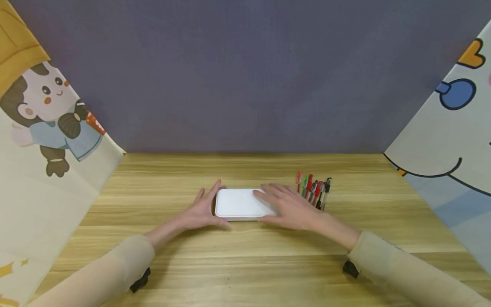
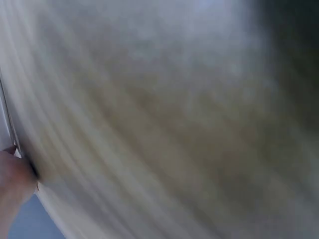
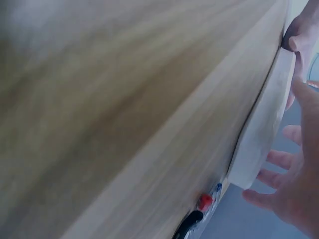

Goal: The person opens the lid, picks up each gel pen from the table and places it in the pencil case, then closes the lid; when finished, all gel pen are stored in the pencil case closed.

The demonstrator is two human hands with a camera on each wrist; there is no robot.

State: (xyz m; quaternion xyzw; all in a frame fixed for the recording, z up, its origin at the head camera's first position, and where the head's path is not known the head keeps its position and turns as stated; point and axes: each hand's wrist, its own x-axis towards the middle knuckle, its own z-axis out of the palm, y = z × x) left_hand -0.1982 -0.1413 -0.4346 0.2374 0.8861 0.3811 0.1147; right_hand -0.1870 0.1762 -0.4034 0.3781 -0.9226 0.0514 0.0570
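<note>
On the wooden table [image 1: 161, 256], both hands, left hand [image 1: 202, 209] and right hand [image 1: 290, 207], rest flat-fingered against an unlabelled white case [image 1: 238, 203].

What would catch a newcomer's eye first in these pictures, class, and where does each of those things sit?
First, the white box lying flat in the middle of the wooden table, with the left hand against its left end and the right hand spread over its right part. Next, the bundle of coloured pens just right of the box, behind the right hand. Cartoon-printed cloths flank the table on both sides.
</note>
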